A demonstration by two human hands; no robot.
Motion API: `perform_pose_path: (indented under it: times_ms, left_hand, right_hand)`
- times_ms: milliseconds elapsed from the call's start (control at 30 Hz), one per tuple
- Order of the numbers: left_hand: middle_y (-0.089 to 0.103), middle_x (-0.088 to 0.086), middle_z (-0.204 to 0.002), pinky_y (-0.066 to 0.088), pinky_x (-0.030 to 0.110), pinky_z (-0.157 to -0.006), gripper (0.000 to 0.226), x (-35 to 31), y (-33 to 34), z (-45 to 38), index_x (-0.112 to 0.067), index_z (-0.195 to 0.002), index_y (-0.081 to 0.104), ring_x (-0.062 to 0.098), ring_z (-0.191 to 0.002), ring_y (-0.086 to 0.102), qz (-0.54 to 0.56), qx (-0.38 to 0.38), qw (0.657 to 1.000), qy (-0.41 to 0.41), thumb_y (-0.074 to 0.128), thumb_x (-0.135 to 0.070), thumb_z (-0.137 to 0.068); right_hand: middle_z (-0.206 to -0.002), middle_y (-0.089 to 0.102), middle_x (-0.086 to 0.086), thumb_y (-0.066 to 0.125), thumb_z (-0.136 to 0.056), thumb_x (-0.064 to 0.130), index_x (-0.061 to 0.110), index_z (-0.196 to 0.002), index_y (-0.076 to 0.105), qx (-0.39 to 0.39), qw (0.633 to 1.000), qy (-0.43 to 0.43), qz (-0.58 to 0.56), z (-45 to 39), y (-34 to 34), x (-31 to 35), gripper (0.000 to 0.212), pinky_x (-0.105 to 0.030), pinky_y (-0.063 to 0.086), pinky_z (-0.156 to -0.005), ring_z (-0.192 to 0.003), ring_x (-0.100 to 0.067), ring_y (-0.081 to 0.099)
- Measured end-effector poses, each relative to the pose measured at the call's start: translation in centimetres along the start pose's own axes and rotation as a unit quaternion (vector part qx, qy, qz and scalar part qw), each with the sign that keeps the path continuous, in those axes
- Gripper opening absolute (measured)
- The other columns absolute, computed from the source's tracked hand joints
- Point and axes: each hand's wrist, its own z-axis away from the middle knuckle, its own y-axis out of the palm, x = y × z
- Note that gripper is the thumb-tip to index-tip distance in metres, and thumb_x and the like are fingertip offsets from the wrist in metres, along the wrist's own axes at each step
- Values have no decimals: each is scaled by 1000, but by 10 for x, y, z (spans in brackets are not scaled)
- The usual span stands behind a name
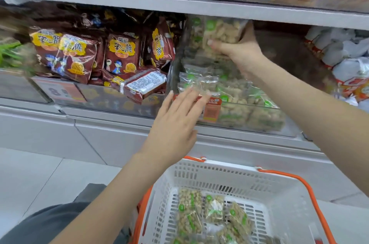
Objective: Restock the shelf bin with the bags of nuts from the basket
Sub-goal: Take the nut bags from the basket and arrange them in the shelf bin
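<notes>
Right hand (237, 50) grips clear green-labelled bag of nuts (221, 30) over bin (259, 122)

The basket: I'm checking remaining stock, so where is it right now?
In the head view, the basket sits bottom centre-right, below the shelf bin, between the person's forearms, with bags of nuts inside.

Clear nut bags (209, 211) in white basket (279, 193); bin (249, 116) stocked

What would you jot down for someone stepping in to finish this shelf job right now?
Right hand grips a bag of nuts high in the bin.
Left hand open, fingers at the bin's front edge, holding nothing.
Done: the bin already holds many bags.
Left: set this bag down, then move the bags lying in the basket below.
</notes>
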Motion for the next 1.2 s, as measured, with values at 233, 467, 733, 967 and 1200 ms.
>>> perform_pose_path:
  times_ms: [233, 467, 733, 967, 1200]
  left_hand:
    - [43, 3, -145, 26, 48, -112, 88, 4, -1, 11, -18, -144, 37, 21, -140, 30, 9, 6, 1000, 19, 71, -14, -63]
    - [45, 5, -143, 32, 50, -110, 90, 1, -2, 9, -17, -143, 39, 23, -138, 35, 23, -3, 1000, 9, 75, -13, -61]
    - [46, 4, -142, 31, 49, -110, 89, -3, -4, 9, -18, -142, 40, 23, -138, 35, 27, -7, 1000, -4, 75, -12, -61]
    - [39, 5, -147, 25, 49, -113, 87, -4, -6, 6, -18, -146, 34, 24, -141, 28, 42, 16, 999, -13, 72, -11, -67]
    - [35, 8, -149, 20, 48, -115, 87, -7, -8, 3, -17, -147, 31, 26, -143, 24, 47, 23, 998, -19, 69, -11, -70]
  right_hand:
    - [-135, 52, 3, 85, -67, 27, 11, -144, 28, 63, 992, 37, 103, -40, 36, -11, 98, -11, 41, -94, -116, -7, 51]
    - [-137, 50, 5, 83, -69, 34, 15, -147, 27, 112, 978, 71, 160, -48, 39, -5, 98, -18, 35, -94, -124, -11, 47]
    - [-123, 58, 1, 79, -71, 43, 19, -117, 49, -21, 993, 43, 107, -50, 42, -4, 60, -36, 48, -99, -113, -20, 58]
    - [-136, 49, -4, 67, -85, 37, 25, -141, 27, -79, 988, 57, 119, -42, 53, -13, 70, -37, 45, -100, -122, -27, 50]
    - [-129, 58, -1, 73, -81, 38, 21, -135, 38, -124, 976, 87, 156, -39, 52, -7, 67, -31, 51, -87, -113, -26, 58]
